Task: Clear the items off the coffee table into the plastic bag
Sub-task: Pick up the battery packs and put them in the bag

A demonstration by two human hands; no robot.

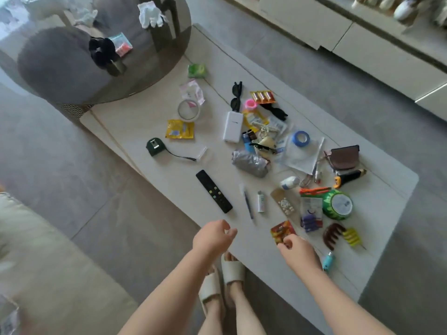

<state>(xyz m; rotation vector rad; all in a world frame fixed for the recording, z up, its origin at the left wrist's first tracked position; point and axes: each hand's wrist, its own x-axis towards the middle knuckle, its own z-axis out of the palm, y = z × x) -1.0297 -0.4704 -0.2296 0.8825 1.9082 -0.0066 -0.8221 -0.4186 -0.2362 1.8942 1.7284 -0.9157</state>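
The white coffee table (154, 112) is strewn with small items. My right hand (298, 252) pinches the near corner of a red and yellow packet (281, 230) that lies near the table's front edge. My left hand (212, 238) hovers over the front edge with loosely curled fingers, holding nothing. Beyond the hands lie a black remote (214, 191), a pen (248, 203), a lighter (261, 201), a brown hair claw (332, 234) and a green round tin (337, 204). A clear plastic bag (300, 152) with blue tape on it lies further back.
A round dark glass table (60, 76) overlaps the coffee table's far left end. A pale sofa (36, 262) stands to my left, low white cabinets (362, 42) to the far right. A tape measure (154, 147), a white power bank (232, 126) and sunglasses (235, 96) lie mid-table.
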